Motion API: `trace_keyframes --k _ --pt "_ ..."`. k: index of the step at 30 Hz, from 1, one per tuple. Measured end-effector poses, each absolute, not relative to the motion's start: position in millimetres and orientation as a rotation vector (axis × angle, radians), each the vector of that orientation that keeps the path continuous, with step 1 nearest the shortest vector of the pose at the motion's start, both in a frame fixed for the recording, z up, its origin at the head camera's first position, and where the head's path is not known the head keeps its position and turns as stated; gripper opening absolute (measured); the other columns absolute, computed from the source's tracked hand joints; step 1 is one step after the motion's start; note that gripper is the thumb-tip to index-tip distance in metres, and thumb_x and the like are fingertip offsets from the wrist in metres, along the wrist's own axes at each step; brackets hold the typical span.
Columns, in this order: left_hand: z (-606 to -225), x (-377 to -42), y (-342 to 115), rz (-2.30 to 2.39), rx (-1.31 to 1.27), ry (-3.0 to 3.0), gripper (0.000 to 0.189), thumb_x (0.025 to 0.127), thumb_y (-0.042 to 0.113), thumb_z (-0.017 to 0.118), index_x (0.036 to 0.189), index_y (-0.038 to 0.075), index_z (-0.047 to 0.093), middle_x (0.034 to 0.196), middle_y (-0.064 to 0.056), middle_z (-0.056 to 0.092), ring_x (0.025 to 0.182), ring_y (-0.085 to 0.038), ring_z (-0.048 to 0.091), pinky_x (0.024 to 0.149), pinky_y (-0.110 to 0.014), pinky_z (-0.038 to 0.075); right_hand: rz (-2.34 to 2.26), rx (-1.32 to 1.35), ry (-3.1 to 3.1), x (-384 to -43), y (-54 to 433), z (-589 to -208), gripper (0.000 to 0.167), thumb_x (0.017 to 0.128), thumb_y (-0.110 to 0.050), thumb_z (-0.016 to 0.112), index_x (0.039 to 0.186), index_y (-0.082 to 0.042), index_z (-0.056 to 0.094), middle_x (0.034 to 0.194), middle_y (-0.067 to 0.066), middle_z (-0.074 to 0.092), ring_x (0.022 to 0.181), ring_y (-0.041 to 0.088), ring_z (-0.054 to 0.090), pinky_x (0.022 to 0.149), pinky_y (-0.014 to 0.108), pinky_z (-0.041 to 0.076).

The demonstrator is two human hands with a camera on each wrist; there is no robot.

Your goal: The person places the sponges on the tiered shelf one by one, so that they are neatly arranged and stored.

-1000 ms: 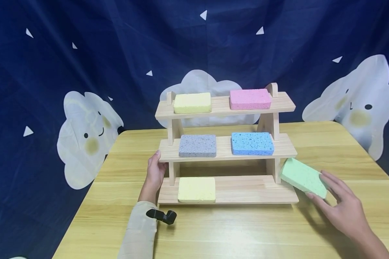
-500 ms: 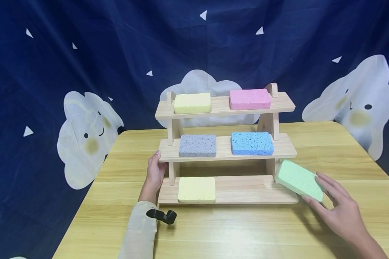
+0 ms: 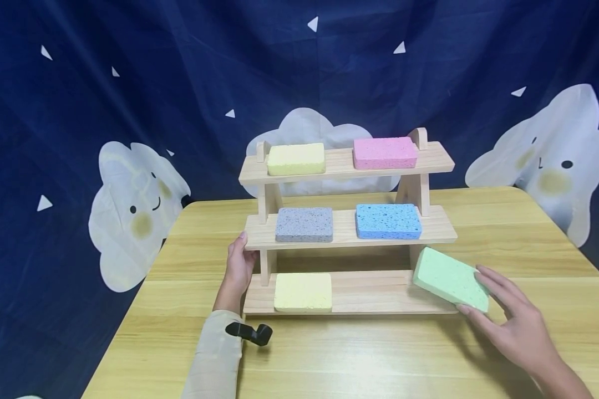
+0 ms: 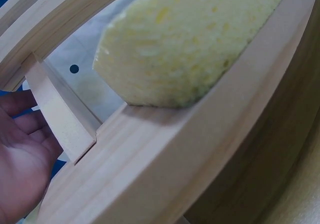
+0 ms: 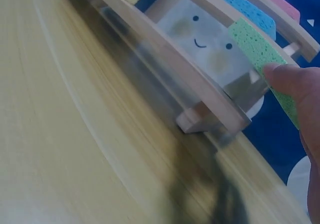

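Note:
In the head view my right hand (image 3: 516, 324) pinches one end of a light green sponge (image 3: 451, 280), thumb on the near edge and fingers on the far edge. Tilted, the sponge hangs over the right end of the bottom tier of a three-tier wooden display rack (image 3: 369, 299). My left hand (image 3: 239, 271) holds the rack's left side, its thumb at the end of the middle tier. Behind the left upright (image 4: 60, 109), the left wrist view shows some of its fingers. Nearest to that hand, a pale yellow sponge (image 3: 303, 292) lies on the bottom tier.
Grey (image 3: 304, 224) and blue (image 3: 388, 221) sponges lie on the middle tier. Another yellow sponge (image 3: 297, 159) and a pink sponge (image 3: 385, 153) are on top. The rack stands on a wood-grain table (image 3: 359, 360) before a dark blue cloud-patterned curtain (image 3: 179, 66).
My right hand has carried the green sponge leftward and slightly down, from beside the rack to over the bottom tier's right end. The left hand and rack have stayed still.

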State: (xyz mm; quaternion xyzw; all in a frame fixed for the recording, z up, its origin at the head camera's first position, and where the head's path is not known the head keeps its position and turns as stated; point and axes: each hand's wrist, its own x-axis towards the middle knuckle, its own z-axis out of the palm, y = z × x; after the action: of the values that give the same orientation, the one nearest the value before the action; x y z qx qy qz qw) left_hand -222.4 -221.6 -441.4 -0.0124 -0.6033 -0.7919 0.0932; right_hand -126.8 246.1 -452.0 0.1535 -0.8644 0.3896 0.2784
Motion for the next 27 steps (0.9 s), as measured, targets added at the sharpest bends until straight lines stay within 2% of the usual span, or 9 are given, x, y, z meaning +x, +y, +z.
trace_keyframes --k 6,15,20,24,27 --pt "-443.0 -222.6 -222.1 -2.347 -0.039 -1.788 0.055 0.099 0.027 0.028 0.135 -0.013 0.038 0.108 -0.002 0.053 0.103 -0.013 0.052 0.094 -0.025 0.039 1.038 0.527 -2.309 -130.3 234.2 -450.9 0.075 0.049 0.010 0.085 0.120 0.001 0.062 0.134 -0.010 0.050 0.125 -0.007 0.039 0.097 0.003 0.027" --pt "-442.7 -222.2 -221.4 -2.316 -0.060 -1.819 0.056 0.099 0.028 0.026 0.136 -0.012 0.037 0.107 -0.001 0.054 0.101 -0.011 0.052 0.091 -0.025 0.040 1.014 0.628 -2.399 -135.3 216.8 -452.0 0.075 0.057 -0.001 0.086 0.126 -0.004 0.059 0.131 0.009 0.053 0.124 -0.011 0.036 0.095 0.001 0.027" --pt "-444.1 -222.5 -222.6 -2.316 -0.078 -1.825 0.057 0.099 0.029 0.025 0.137 -0.012 0.037 0.110 -0.002 0.053 0.104 -0.012 0.051 0.093 -0.025 0.040 1.011 0.676 -2.458 -138.5 207.1 -452.3 0.074 0.061 -0.010 0.087 0.128 -0.007 0.057 0.132 0.009 0.053 0.125 -0.012 0.033 0.095 0.001 0.025" --pt "-444.8 -223.0 -223.4 -2.319 -0.086 -1.816 0.056 0.099 0.028 0.026 0.137 -0.011 0.037 0.111 -0.003 0.053 0.104 -0.013 0.051 0.093 -0.025 0.040 0.988 0.755 -2.488 -142.8 199.4 -452.5 0.071 0.064 -0.015 0.086 0.128 -0.006 0.057 0.134 0.011 0.052 0.131 -0.004 0.032 0.104 0.005 0.019" --pt "-444.0 -223.0 -222.7 -2.318 -0.084 -1.811 0.056 0.099 0.028 0.026 0.136 -0.012 0.038 0.109 -0.003 0.053 0.103 -0.013 0.051 0.092 -0.026 0.040 0.963 0.794 -2.513 -145.9 195.0 -453.1 0.068 0.066 -0.019 0.085 0.127 -0.006 0.058 0.135 0.010 0.051 0.131 0.003 0.035 0.104 0.006 0.019"
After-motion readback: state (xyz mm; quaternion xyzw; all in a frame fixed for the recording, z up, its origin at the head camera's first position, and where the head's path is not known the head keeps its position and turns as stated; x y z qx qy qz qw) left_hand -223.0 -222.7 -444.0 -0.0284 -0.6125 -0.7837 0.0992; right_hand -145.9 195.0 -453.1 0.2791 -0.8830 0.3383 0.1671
